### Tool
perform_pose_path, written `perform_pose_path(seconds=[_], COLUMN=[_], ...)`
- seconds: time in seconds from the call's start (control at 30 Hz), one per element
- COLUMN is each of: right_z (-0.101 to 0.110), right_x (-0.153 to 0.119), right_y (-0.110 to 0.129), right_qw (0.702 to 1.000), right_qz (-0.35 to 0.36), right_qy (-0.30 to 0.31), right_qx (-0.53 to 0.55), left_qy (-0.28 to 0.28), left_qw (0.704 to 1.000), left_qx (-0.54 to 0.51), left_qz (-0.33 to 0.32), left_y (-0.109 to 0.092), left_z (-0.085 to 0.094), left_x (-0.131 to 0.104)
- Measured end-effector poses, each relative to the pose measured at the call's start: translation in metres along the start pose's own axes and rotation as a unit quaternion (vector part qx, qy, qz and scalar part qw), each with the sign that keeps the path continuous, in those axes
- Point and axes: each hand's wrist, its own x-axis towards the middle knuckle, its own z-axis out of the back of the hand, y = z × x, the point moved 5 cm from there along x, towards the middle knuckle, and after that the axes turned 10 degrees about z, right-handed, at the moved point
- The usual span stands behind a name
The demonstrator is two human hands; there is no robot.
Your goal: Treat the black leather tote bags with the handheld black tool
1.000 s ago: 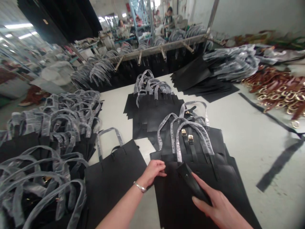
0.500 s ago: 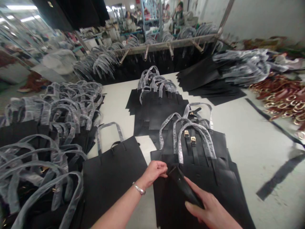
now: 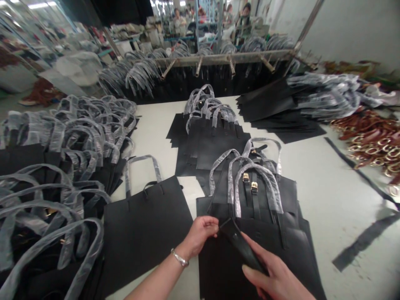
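My right hand (image 3: 275,271) is wrapped round a long black hand tool (image 3: 239,239) with a small round rivet near its wide end; its exact kind is unclear. The tool is over the upper part of a black bag panel (image 3: 225,266), which lies on a stack. At the panel's upper left edge, my left hand (image 3: 203,233) has its fingers pinched together beside the tool's tip. Whatever is between them is too small to make out. Behind both hands are plastic-wrapped handles (image 3: 259,171) and black straps with gold buckles (image 3: 254,186).
Another black bag (image 3: 143,233) lies to the left. Bags with wrapped handles (image 3: 84,129) crowd the left side, and more bags (image 3: 215,141) lie farther back. Brown straps with gold rings (image 3: 371,141) are heaped at the right. A rack (image 3: 215,59) crosses the far edge.
The view has shifted slightly. Both hands stay in nearly the same place by the panel's upper edge, with the black tool still in my right hand.
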Motion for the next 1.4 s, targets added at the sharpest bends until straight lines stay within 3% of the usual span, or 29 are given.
perform_pose_path(seconds=[0.07,0.2,0.4,0.5,0.6,0.77,1.0,1.1,1.27,1.4], right_z=[0.000,0.011,0.005,0.009,0.021,0.024,0.017,0.016,0.014,0.016], right_x=[0.001,0.006,-0.005,0.000,0.005,-0.012,-0.019,-0.018,-0.022,-0.022], right_y=[0.001,0.007,0.003,0.007,0.009,-0.007,-0.024,-0.021,-0.008,0.000], right_qw=[1.000,0.995,0.999,0.996,0.989,0.996,0.998,0.998,0.999,0.996], right_qz=[0.001,0.036,0.008,0.034,0.054,0.025,0.018,0.017,0.013,0.019], right_qy=[-0.009,-0.096,-0.011,-0.068,-0.127,-0.066,-0.061,-0.057,-0.028,0.010], right_qx=[0.003,-0.009,0.030,0.036,0.050,0.049,0.017,0.020,0.031,0.083], left_qy=[0.015,0.007,0.007,0.017,-0.015,-0.052,-0.050,-0.033,0.019,0.073], left_qw=[1.000,0.999,1.000,1.000,1.000,0.999,0.992,0.989,0.993,0.991], left_qx=[-0.006,-0.035,-0.026,-0.011,-0.016,0.003,0.113,0.140,0.100,0.102], left_qz=[0.002,0.009,0.000,-0.014,-0.001,0.012,0.011,0.022,0.057,0.037], left_y=[-0.001,-0.002,-0.003,-0.004,-0.004,-0.005,-0.015,-0.018,-0.018,-0.015], left_z=[-0.004,-0.009,-0.016,-0.020,-0.016,-0.002,0.006,0.005,-0.006,-0.021], left_x=[-0.002,-0.007,-0.012,-0.012,-0.011,-0.004,0.015,0.017,0.009,0.002])
